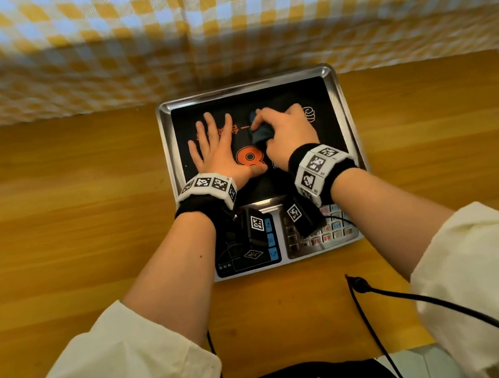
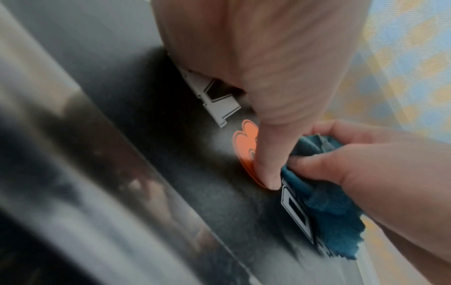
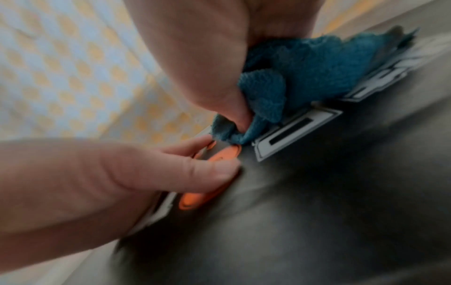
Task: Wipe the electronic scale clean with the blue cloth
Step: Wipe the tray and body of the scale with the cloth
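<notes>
The electronic scale (image 1: 347,120) sits on a wooden table, its steel pan lined with a black printed mat (image 1: 318,92). My left hand (image 1: 214,146) lies flat on the mat's left half, fingers spread and straight. My right hand (image 1: 281,128) grips the bunched blue cloth (image 1: 262,135) and holds it against the mat near the middle. In the left wrist view the cloth (image 2: 327,208) shows beside my left thumb, over white lettering. The right wrist view shows the cloth (image 3: 300,77) held between thumb and fingers, touching the mat.
The scale's keypad and display panel (image 1: 320,236) face me, partly hidden by my wrist cameras. A black cable (image 1: 444,303) runs across the table's near right. A yellow and blue checked cloth (image 1: 221,19) hangs behind the table (image 1: 71,210).
</notes>
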